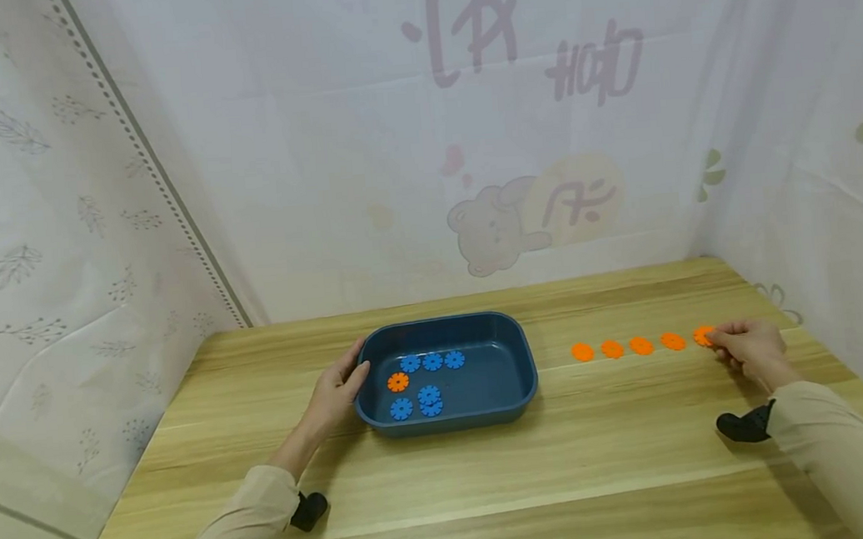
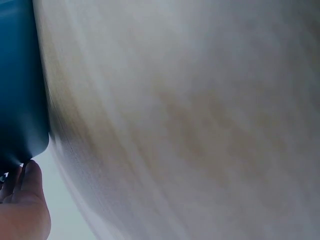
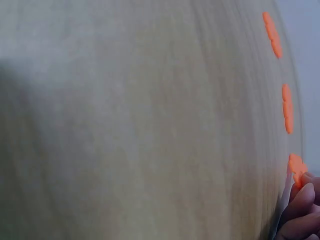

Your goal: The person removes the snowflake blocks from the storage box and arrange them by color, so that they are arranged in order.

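In the head view my left hand (image 1: 335, 393) grips the left end of a dark blue tray (image 1: 450, 423), its thumb at the rim. In the left wrist view, fingertips (image 2: 32, 175) meet the tray's outer corner (image 2: 25, 100). Inside lie several notched blue discs (image 1: 401, 408), two of them overlapping, and one notched orange disc (image 1: 398, 382). Far to the right, my right hand (image 1: 754, 350) pinches an orange notched disc (image 1: 703, 336) between thumb and finger at the end of a row. The right wrist view shows that disc (image 3: 296, 167) tilted at the fingertips.
Several more orange discs (image 1: 641, 346) lie flat in a spaced row between the tray and the right hand. The wooden table (image 1: 492, 491) is bordered by printed curtains (image 1: 335, 184) behind and at both sides. Black wrist devices (image 1: 745, 425) protrude below the sleeves.
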`<move>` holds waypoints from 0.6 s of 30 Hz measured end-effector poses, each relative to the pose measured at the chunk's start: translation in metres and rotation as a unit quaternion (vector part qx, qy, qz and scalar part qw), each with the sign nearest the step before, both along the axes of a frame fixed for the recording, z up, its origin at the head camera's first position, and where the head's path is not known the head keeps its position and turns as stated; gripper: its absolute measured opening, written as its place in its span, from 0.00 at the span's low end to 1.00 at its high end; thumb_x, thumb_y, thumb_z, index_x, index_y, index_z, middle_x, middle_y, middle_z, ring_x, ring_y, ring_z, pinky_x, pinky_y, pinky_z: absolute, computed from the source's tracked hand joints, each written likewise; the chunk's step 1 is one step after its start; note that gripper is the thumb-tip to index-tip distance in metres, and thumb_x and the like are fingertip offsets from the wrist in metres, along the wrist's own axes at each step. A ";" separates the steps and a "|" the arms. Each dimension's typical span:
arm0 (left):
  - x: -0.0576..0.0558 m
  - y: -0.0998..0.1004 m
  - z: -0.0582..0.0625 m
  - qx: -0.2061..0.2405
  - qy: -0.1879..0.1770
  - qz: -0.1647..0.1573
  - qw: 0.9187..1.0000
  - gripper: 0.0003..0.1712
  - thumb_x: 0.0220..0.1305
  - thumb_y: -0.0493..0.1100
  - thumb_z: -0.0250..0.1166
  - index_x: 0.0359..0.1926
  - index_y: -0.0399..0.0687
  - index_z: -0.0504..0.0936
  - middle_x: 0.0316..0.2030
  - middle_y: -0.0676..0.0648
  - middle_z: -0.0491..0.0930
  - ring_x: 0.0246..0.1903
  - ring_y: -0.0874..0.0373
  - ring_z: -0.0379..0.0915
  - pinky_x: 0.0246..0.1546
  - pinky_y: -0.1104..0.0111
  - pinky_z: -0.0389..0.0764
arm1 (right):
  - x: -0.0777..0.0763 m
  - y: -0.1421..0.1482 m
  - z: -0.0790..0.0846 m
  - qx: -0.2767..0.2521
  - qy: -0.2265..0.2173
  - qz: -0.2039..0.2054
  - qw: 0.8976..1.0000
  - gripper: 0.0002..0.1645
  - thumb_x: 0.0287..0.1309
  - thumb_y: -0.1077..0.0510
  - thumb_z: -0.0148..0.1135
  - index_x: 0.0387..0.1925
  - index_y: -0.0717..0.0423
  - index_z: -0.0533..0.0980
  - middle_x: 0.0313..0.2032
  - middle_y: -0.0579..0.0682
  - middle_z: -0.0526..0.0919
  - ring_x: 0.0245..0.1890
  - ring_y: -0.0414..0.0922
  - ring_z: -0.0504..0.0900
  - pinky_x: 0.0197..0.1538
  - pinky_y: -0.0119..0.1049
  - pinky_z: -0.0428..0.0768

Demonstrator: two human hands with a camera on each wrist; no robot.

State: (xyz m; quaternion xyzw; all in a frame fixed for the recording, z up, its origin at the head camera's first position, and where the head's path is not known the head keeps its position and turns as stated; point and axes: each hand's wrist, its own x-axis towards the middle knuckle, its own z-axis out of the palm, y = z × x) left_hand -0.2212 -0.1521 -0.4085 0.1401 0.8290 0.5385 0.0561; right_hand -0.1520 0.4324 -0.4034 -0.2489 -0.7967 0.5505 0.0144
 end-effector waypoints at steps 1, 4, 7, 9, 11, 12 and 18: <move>0.000 0.000 0.000 0.001 0.001 0.000 1.000 0.30 0.73 0.42 0.48 0.72 0.39 0.53 0.71 0.41 0.51 0.71 0.46 0.46 0.68 0.56 0.55 | 0.000 0.000 -0.001 0.006 -0.001 -0.001 1.000 0.10 0.59 0.63 0.55 0.23 0.49 0.74 0.16 0.37 0.78 0.15 0.34 0.75 0.18 0.28 0.75; 0.000 0.001 0.000 0.001 0.004 -0.003 1.000 0.30 0.73 0.42 0.48 0.72 0.39 0.52 0.71 0.40 0.51 0.71 0.46 0.46 0.68 0.56 0.55 | -0.002 0.000 -0.003 0.024 -0.007 -0.004 1.000 0.07 0.60 0.62 0.55 0.26 0.51 0.74 0.15 0.37 0.78 0.15 0.34 0.75 0.17 0.28 0.75; 0.001 0.001 0.001 0.000 0.005 -0.002 1.000 0.30 0.73 0.41 0.48 0.72 0.38 0.53 0.71 0.40 0.52 0.70 0.46 0.47 0.67 0.57 0.56 | -0.002 0.000 -0.003 0.038 -0.007 -0.001 0.999 0.06 0.60 0.62 0.55 0.27 0.54 0.74 0.15 0.37 0.78 0.14 0.34 0.75 0.17 0.29 0.75; 0.001 0.001 0.001 -0.002 0.005 -0.001 1.000 0.30 0.73 0.41 0.48 0.71 0.38 0.53 0.71 0.40 0.52 0.70 0.46 0.47 0.67 0.57 0.56 | -0.002 0.000 -0.004 0.048 -0.010 0.001 0.999 0.06 0.60 0.62 0.55 0.27 0.55 0.74 0.15 0.38 0.77 0.14 0.34 0.75 0.17 0.29 0.75; 0.001 0.001 0.001 -0.001 0.008 0.000 1.000 0.30 0.73 0.40 0.48 0.71 0.38 0.53 0.71 0.40 0.52 0.70 0.46 0.47 0.67 0.58 0.56 | -0.003 0.000 -0.004 0.057 -0.015 0.000 0.998 0.06 0.59 0.62 0.55 0.27 0.55 0.75 0.15 0.38 0.77 0.14 0.35 0.74 0.16 0.29 0.74; 0.001 0.001 0.001 -0.001 0.008 0.001 1.000 0.30 0.73 0.40 0.48 0.71 0.37 0.53 0.71 0.39 0.52 0.70 0.46 0.47 0.67 0.58 0.56 | -0.003 0.000 -0.004 0.061 -0.018 0.000 0.998 0.06 0.60 0.61 0.55 0.27 0.56 0.75 0.15 0.39 0.76 0.14 0.35 0.73 0.16 0.29 0.74; 0.000 0.002 0.001 0.001 0.014 0.000 1.000 0.30 0.73 0.39 0.48 0.71 0.36 0.54 0.71 0.39 0.53 0.70 0.46 0.48 0.66 0.59 0.56 | -0.004 0.001 -0.004 0.104 -0.030 0.009 0.994 0.08 0.59 0.59 0.57 0.28 0.58 0.75 0.15 0.41 0.75 0.14 0.36 0.70 0.17 0.30 0.72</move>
